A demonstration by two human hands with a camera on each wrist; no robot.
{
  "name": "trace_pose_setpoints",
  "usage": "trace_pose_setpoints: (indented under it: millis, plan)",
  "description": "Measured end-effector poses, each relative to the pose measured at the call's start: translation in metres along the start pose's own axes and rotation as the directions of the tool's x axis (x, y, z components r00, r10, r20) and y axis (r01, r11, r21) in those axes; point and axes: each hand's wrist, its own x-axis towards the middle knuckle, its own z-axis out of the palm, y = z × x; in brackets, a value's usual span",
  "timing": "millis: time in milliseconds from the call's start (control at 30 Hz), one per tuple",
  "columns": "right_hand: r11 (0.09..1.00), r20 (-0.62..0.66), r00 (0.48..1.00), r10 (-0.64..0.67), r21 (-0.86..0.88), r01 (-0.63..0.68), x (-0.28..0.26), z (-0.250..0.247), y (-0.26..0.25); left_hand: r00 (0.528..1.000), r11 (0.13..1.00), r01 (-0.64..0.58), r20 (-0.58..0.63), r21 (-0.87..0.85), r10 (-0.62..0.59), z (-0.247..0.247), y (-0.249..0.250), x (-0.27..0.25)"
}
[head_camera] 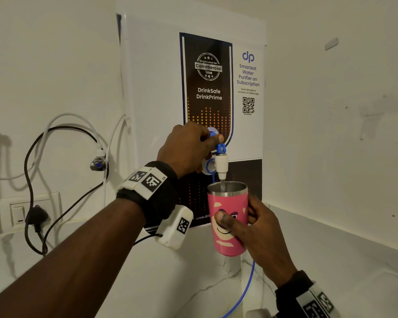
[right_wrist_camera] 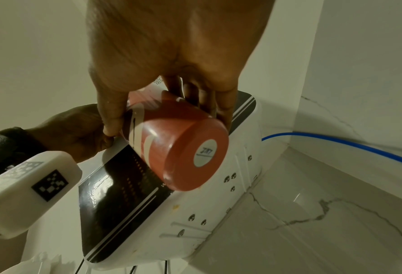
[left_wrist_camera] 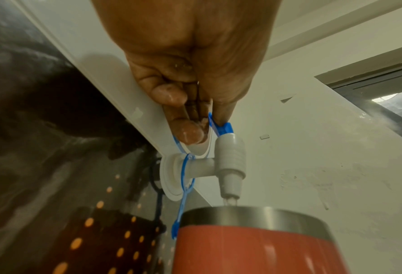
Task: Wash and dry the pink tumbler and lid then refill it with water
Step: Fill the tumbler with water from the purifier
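The pink tumbler with a cartoon face and steel rim is held upright under the white tap of a wall-mounted water purifier. My right hand grips the tumbler around its side, thumb across the front. A thin stream of water runs from the spout into the tumbler. My left hand pinches the tap's blue lever between thumb and fingers. From the right wrist, the tumbler's base carries a white sticker. No lid is in view.
A white marble counter runs below and to the right, meeting the wall in a corner. A blue tube trails under the tumbler. Left of the purifier hang black and white cables and a wall socket.
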Motion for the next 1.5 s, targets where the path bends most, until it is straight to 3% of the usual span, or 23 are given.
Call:
trace_pose_setpoints:
  millis: [1500]
  plan:
    - [1.000,-0.002,1.000,-0.003,0.021,0.003,-0.0048,0.0008,-0.0049,1.000,1.000,-0.009,-0.010,-0.003,0.009,-0.0020,0.0038,-0.0015]
